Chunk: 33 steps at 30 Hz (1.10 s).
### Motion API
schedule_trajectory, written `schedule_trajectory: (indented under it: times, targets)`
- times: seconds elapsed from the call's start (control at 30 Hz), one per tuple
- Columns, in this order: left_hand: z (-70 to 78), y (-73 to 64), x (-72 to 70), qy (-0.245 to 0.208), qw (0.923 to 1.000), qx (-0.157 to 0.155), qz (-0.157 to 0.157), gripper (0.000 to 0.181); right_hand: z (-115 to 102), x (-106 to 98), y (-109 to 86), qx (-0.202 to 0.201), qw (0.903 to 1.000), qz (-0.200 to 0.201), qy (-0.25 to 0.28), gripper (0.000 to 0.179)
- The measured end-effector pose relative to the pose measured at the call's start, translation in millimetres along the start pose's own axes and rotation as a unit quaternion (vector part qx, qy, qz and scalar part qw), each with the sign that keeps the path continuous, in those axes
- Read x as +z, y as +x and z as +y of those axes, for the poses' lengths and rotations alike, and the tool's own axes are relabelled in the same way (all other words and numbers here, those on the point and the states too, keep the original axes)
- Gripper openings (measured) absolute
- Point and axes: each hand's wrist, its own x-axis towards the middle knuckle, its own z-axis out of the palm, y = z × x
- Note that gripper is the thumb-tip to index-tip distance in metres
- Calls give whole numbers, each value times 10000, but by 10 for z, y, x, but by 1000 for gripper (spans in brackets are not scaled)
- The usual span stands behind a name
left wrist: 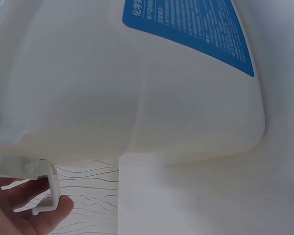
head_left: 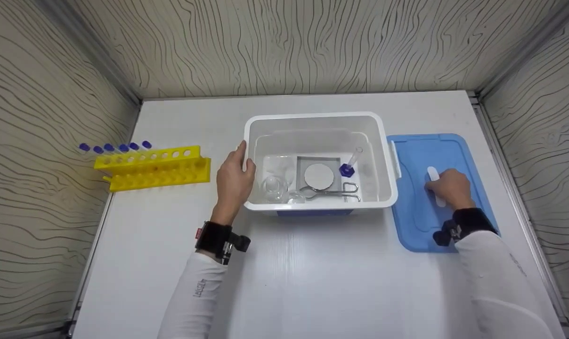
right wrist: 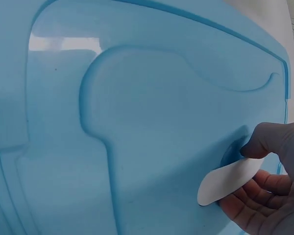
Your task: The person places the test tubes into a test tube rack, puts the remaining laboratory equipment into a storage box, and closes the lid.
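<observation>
My left hand [head_left: 235, 181] is at the left side of the white storage bin [head_left: 320, 206], thumb and index finger spread. In the left wrist view its fingers lie about the bin's white side latch [left wrist: 54, 188], which sticks out below the rim. My right hand [head_left: 450, 188] pinches the white handle [right wrist: 228, 182] of the blue lid [head_left: 414, 230] between thumb and fingers. That lid lies flat to the right of the bin. Inside the bin are clear glassware [head_left: 274, 188], a gauze pad with a white disc [head_left: 319, 176], metal tongs [head_left: 334, 192] and a purple-based cylinder [head_left: 346, 170].
A yellow test tube rack [head_left: 155, 172] stands at the table's left, with several purple-capped tubes [head_left: 109, 148] at its left end. The bin's right latch [head_left: 395, 160] hangs outward over the lid's edge. Patterned walls [head_left: 275, 47] enclose the white table [head_left: 303, 268].
</observation>
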Motion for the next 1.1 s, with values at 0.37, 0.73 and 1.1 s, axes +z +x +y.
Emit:
schedule_trajectory:
  times: [0.37, 0.73, 1.1]
  targets:
    - [-17, -2, -9, 32, 10000, -43, -48, 51, 120, -114, -106, -85, 9998, 32, 161, 46]
    - [-15, 1, 2, 66, 9999, -55, -62, 51, -19, -457, -125, -303, 9984, 477, 54, 52]
    - [-6, 9, 2, -14, 10000, 36, 12, 51, -363, -880, -187, -877, 9863, 1393, 43, 48]
